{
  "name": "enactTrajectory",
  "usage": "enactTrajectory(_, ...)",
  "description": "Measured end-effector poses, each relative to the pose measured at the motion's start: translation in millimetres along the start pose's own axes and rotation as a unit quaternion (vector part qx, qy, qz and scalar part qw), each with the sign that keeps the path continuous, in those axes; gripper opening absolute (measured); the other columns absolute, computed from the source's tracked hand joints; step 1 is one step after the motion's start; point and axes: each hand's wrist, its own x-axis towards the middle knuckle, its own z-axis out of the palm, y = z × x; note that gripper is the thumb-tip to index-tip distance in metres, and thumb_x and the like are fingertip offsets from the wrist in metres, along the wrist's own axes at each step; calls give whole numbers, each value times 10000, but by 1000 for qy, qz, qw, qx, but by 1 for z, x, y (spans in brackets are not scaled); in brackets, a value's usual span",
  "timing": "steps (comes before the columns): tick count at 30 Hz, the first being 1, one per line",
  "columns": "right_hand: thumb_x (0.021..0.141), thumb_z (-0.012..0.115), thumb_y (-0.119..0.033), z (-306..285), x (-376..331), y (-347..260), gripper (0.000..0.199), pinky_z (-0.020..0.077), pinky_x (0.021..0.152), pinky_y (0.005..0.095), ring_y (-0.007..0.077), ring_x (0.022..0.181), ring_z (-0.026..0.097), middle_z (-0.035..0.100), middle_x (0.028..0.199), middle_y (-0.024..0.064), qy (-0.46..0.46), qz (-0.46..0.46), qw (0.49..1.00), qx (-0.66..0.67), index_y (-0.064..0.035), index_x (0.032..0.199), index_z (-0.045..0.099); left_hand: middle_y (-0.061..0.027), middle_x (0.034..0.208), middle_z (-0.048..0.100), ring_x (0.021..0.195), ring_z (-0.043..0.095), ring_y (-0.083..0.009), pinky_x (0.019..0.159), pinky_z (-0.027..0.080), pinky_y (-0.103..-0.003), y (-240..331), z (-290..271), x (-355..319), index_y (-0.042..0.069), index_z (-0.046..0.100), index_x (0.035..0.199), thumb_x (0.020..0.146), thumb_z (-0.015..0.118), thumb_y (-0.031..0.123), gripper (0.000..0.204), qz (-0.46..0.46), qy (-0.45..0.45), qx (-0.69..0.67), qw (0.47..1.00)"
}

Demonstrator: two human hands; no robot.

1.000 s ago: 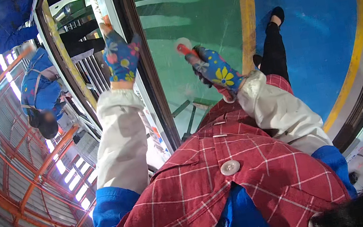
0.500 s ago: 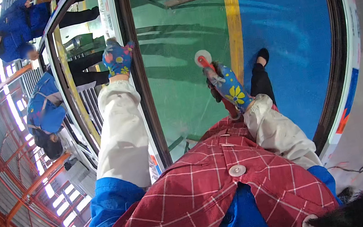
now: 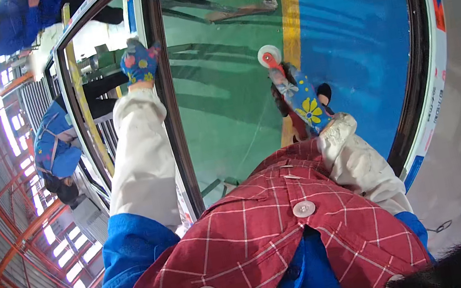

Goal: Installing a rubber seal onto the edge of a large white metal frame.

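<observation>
A large window frame, dark inside with a white outer face, stands around the middle of the view. My left hand, in a blue flowered glove, is closed on the frame's left side bar. In a matching glove, my right hand grips a roller tool with a red holder and a white wheel. The wheel points away from me, within the frame's opening; I cannot tell whether it touches a pane. Most of the tool's handle is hidden behind the glove.
Green floor, a yellow stripe and blue floor show within the frame. More framed panels stand at the left. Two people in blue, one at the far left and one bending, are beyond them.
My right hand with the roller tool has moved a little farther away and to the right. My left hand stays on the side bar. The whole view has shifted slightly.
</observation>
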Motion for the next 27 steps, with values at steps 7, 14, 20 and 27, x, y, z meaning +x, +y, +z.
enactTrajectory(7,889,514,-278,-81,22,6,270,376,399,238,120,417,461,516,604,61,180,-151,972,9,-25,982,495,-173,836,616,773,608,-312,631,493,-375,14,-13,-109,18,433,1169,733,675,311,578,65,140,-73,985)
enactTrajectory(14,890,511,-271,-233,-21,-116,269,383,410,238,122,428,466,524,632,68,485,-413,751,-174,-22,989,493,-175,1073,516,749,598,-274,658,514,-329,-26,-3,-106,15,316,1301,748,679,240,699,-163,-105,-309,931)
enactTrajectory(20,892,508,-266,-254,8,-111,268,389,418,237,124,437,471,532,655,74,477,-359,772,-217,-20,996,492,-145,895,578,664,595,-266,585,502,-324,-1,-6,-48,10,393,1233,745,690,287,635,-128,-108,-199,966)
enactTrajectory(27,893,505,-259,-252,11,-109,267,397,428,236,127,447,476,540,683,80,469,-363,776,-218,-17,1003,490,-164,736,628,656,619,-337,563,486,-407,-12,14,-29,-3,507,1048,671,702,480,642,-55,36,-166,984)
